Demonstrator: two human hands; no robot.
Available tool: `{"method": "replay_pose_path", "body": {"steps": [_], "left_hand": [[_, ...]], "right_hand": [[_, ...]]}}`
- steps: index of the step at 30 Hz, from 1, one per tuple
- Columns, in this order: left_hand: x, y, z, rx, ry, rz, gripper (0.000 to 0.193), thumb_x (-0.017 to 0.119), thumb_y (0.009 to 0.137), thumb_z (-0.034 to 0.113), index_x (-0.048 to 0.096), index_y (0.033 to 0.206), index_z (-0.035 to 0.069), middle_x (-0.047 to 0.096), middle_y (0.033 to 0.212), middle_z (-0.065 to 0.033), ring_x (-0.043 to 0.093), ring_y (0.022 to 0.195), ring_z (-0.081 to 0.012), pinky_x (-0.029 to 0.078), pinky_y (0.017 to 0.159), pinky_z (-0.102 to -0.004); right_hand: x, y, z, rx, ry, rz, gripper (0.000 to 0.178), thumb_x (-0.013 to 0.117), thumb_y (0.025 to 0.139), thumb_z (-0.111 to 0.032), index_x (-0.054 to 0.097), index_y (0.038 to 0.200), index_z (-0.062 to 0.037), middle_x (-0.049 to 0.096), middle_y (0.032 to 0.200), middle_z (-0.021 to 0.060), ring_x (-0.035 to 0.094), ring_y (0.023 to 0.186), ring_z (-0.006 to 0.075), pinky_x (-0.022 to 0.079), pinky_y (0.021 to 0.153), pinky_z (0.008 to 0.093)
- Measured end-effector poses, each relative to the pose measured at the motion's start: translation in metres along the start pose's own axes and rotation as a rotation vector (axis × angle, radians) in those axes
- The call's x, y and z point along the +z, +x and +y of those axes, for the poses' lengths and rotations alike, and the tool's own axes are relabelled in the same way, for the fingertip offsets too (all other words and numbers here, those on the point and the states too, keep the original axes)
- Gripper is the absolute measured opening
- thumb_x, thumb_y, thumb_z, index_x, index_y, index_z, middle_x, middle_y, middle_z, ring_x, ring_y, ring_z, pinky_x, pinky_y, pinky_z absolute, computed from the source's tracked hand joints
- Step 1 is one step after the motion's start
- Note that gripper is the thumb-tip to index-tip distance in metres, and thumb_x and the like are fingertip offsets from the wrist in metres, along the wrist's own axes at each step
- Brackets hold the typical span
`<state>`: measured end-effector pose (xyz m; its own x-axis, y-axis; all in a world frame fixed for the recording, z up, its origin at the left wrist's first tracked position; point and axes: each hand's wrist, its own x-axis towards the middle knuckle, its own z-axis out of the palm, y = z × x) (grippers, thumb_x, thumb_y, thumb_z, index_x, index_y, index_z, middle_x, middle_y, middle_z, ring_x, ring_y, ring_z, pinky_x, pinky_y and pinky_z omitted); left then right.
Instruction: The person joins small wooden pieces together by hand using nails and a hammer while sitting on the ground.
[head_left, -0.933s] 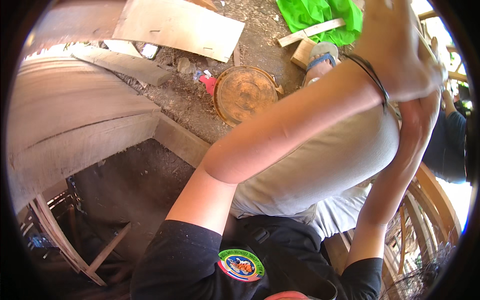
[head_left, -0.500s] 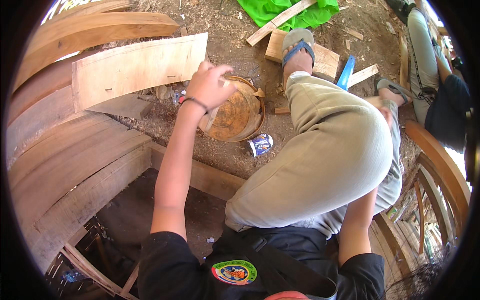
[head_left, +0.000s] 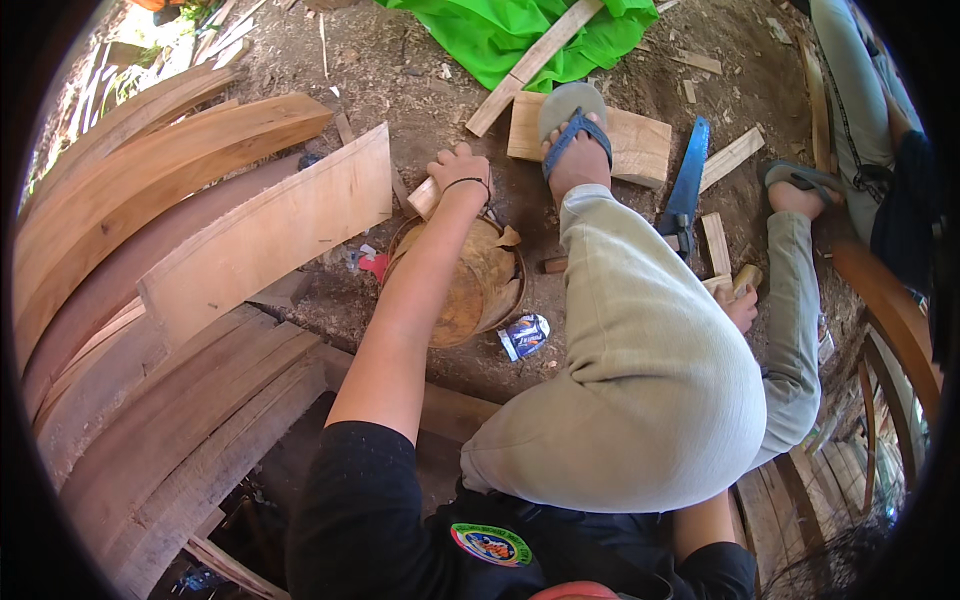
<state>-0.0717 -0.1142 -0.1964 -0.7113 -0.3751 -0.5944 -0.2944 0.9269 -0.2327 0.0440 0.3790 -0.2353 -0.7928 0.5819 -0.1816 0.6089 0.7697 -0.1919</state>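
While your left hand [head_left: 458, 172] stretches forward, fist closed around a short wood piece [head_left: 424, 197] above the round tin [head_left: 470, 285], bare dirt lies beyond; your right hand [head_left: 741, 303] grips a wooden handle [head_left: 745, 277].

Black short-sleeved shirt [head_left: 370, 520] (round colourful badge [head_left: 489, 545] at chest), pale grey trousers [head_left: 640, 370], blue-strapped sandals [head_left: 573, 120], dark wristband [head_left: 466, 183].

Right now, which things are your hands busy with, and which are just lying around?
In hand:
left hand grips a small wood block above the round wooden bucket
right hand holds a wooden handle

Lying about:
blue handsaw
green cloth
curved planks
small wrapper
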Motion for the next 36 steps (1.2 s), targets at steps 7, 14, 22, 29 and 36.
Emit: {"method": "replay_pose_path", "body": {"steps": [7, 14, 22, 29, 36], "left_hand": [[0.007, 0.002, 0.004, 0.047, 0.026, 0.018, 0.029, 0.073, 0.081, 0.028, 0.074, 0.109, 0.024, 0.050, 0.128, -0.0074, 0.047, 0.122, -0.0342, 0.039, 0.099, -0.0525], [0.006, 0.000, 0.012, 0.079, 0.082, 0.034, 0.028, 0.072, 0.081, 0.028, 0.074, 0.108, 0.019, 0.051, 0.127, -0.0078, 0.048, 0.120, -0.0339, 0.041, 0.097, -0.0516], [0.014, -0.003, 0.024, 0.128, 0.133, 0.143, 0.026, 0.065, 0.088, 0.032, 0.074, 0.108, 0.019, 0.051, 0.124, -0.0083, 0.051, 0.121, -0.0349, 0.045, 0.096, -0.0562], [-0.033, -0.002, -0.044, 0.103, -0.344, 0.624, 0.031, 0.071, 0.070, 0.029, 0.076, 0.092, 0.008, 0.066, 0.105, -0.0154, 0.065, 0.092, -0.0337, 0.052, 0.084, -0.0435], [-0.096, -0.084, -0.127, 0.019, -1.134, 0.819, 0.028, 0.072, 0.081, 0.018, 0.069, 0.096, -0.005, 0.068, 0.083, -0.0080, 0.060, 0.073, -0.0166, 0.049, 0.070, -0.0298]], "right_hand": [[0.012, -0.001, -0.013, 0.016, -0.082, 0.006, 0.058, 0.068, 0.080, -0.034, 0.050, 0.125, -0.0011, 0.061, 0.111, 0.0226, 0.055, 0.108, 0.0367, 0.046, 0.093, 0.0455], [0.015, -0.005, -0.009, 0.039, -0.090, 0.020, 0.078, 0.076, 0.077, -0.045, 0.045, 0.134, -0.0013, 0.059, 0.117, 0.0261, 0.051, 0.117, 0.0420, 0.045, 0.097, 0.0507], [-0.015, 0.010, -0.032, 0.142, -0.094, -0.202, 0.078, 0.082, 0.074, -0.046, 0.051, 0.128, 0.0000, 0.061, 0.121, 0.0237, 0.059, 0.114, 0.0404, 0.050, 0.095, 0.0480], [-0.057, -0.014, -0.074, -0.128, 0.389, -0.046, 0.041, 0.074, 0.082, -0.026, 0.061, 0.114, -0.0056, 0.065, 0.112, 0.0186, 0.064, 0.103, 0.0371, 0.050, 0.089, 0.0441], [-0.080, -0.085, -0.109, -0.591, 0.456, -0.311, 0.032, 0.071, 0.081, -0.014, 0.058, 0.109, -0.0047, 0.061, 0.105, 0.0181, 0.061, 0.099, 0.0396, 0.050, 0.085, 0.0448]]}}
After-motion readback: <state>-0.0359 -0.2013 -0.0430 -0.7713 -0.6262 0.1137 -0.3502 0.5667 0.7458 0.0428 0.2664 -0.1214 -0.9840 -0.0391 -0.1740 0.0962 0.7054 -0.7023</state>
